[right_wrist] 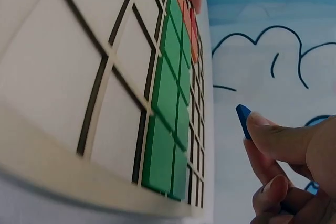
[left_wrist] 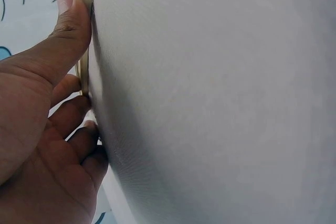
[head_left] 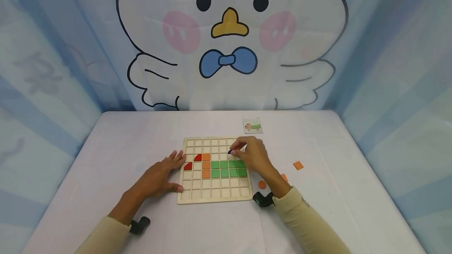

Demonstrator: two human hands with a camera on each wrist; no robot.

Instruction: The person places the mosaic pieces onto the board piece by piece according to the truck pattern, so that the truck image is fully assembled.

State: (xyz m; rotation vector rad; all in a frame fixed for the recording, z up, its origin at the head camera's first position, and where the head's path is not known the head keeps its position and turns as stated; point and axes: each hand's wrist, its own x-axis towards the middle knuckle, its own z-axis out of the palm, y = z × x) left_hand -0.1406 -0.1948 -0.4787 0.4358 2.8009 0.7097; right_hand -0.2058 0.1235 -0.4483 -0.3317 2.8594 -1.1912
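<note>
Beige sleeves [head_left: 310,224] nearest you; your left grip [head_left: 160,177] spread, touching gridded board [head_left: 226,194] at left edge; your right grip [head_left: 252,154] pinches blue piece [right_wrist: 243,120], thumb against finger, above board.

Cartoon-bird backdrop curtain [head_left: 229,93], black oval eyes [head_left: 203,2], yellow beak [head_left: 230,24] above blue bow tie [head_left: 227,60], pink cheek patches [head_left: 181,36] either side, pale-blue curtains [head_left: 402,73] flanking left and right, white tablecloth [head_left: 353,207] in front

Board [head_left: 225,184] in all three views
</note>
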